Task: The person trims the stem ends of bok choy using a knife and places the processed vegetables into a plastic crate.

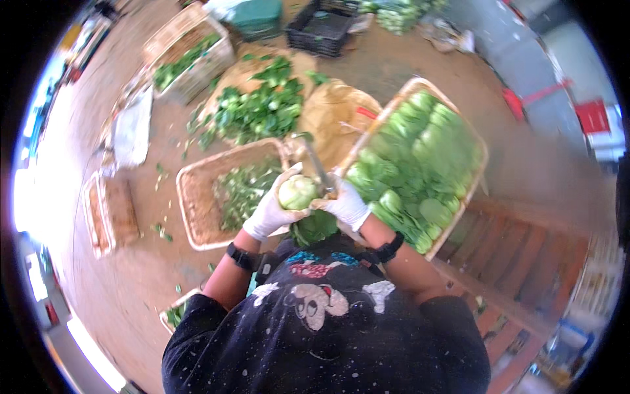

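Note:
My left hand (pixel 269 211), in a whitish glove, is closed around a head of bok choy (pixel 298 192). Its pale cut base faces up, and dark green leaves (pixel 315 227) hang below toward my body. My gloved right hand (pixel 348 203) grips a knife (pixel 316 160) whose blade points away from me, just beside the base. The right thumb reaches to the edge of the vegetable; whether the blade touches it I cannot tell. Under my left hand stands a plastic crate (pixel 184 209) with leaf trimmings (pixel 241 192) in it.
A crate (pixel 480 172) full of green heads stands right. Ahead, loose leafy greens (pixel 261 106) lie on sacking beside a tan sack (pixel 334 118). Farther off are a crate of greens (pixel 204 74) and a black crate (pixel 320 34). A wooden slatted pallet (pixel 517 256) is at lower right.

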Demonstrator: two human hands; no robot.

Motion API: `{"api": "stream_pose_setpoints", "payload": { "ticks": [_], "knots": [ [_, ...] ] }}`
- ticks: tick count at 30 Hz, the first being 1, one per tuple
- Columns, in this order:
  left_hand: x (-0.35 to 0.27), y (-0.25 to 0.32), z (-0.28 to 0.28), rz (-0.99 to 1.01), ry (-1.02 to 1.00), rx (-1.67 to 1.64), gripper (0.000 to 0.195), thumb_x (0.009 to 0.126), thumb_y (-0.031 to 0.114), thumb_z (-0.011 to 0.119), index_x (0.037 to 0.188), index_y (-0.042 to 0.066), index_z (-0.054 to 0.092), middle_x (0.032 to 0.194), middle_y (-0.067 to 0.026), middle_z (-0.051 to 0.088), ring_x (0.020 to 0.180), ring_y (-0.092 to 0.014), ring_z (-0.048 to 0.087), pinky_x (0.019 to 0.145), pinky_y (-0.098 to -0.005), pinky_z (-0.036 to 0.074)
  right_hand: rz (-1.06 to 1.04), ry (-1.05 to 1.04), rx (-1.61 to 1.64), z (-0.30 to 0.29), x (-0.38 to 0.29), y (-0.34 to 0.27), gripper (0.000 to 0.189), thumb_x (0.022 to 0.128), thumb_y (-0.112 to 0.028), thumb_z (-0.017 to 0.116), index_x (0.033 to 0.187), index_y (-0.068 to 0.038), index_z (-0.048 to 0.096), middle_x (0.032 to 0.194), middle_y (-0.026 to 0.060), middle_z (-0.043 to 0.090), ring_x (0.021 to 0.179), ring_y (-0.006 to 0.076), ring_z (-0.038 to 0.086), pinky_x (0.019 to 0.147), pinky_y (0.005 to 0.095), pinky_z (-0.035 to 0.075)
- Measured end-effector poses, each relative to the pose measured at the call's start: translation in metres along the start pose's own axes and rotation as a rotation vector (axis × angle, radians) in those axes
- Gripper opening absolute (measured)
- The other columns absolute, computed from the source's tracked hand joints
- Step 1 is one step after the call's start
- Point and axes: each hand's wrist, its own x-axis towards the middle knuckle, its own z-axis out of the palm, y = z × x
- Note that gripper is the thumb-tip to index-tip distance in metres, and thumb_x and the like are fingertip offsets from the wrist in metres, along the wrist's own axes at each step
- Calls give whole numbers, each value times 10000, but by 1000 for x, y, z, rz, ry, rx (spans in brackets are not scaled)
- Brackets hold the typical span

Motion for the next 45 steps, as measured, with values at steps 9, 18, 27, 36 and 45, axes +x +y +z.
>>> {"api": "stream_pose_setpoints", "payload": {
  "ticks": [9, 18, 27, 36, 45],
  "knots": [
    [-106, -15, -83, 58, 324, 582, 570, 512, 171, 792, 1000, 53, 523, 928, -136, 590, 935, -215, 553, 793, -313, 453, 197, -754, 56, 74, 46, -43, 458, 724, -65, 693, 1145, -8, 522, 959, 30, 613, 820, 107, 571, 764, 251, 468],
    [-195, -50, -137, 26, 389, -621, 764, 664, 193, 738, 1318, 43, 372, 1266, -77, 479, 1156, -196, 462, 987, -347, 364, -221, -490, -828, 186, 112, 4, 419, 845, -361, 567, 1129, -54, 538, 1039, 152, 617, 921, 273, 601, 775, 348, 467],
    [-194, -108, -114, 124, 932, -236, 537, 654, 130, 772, 1103, 34, 494, 1055, -57, 562, 982, -139, 535, 870, -280, 431, -784, -568, -1070, 234, 56, -8, 153, 752, -266, 572, 826, -139, 530, 651, 77, 554, 561, 263, 596, 481, 386, 464],
    [-201, -83, -103, 8, 1091, -83, 605, 616, 164, 798, 1106, 22, 472, 1003, -49, 565, 934, -125, 541, 845, -278, 444, -348, -580, -1330, 231, 83, 14, 190, 768, -250, 519, 892, -127, 592, 764, 106, 622, 679, 317, 617, 571, 433, 478],
    [-188, -74, -110, 140, 982, -264, 705, 614, 55, 793, 1194, 49, 392, 1148, -57, 488, 1032, -139, 501, 885, -277, 436, 103, -681, -312, 223, 97, 18, 565, 697, -414, 730, 1108, -68, 555, 960, 50, 628, 887, 172, 604, 794, 309, 474]
  ]
}}
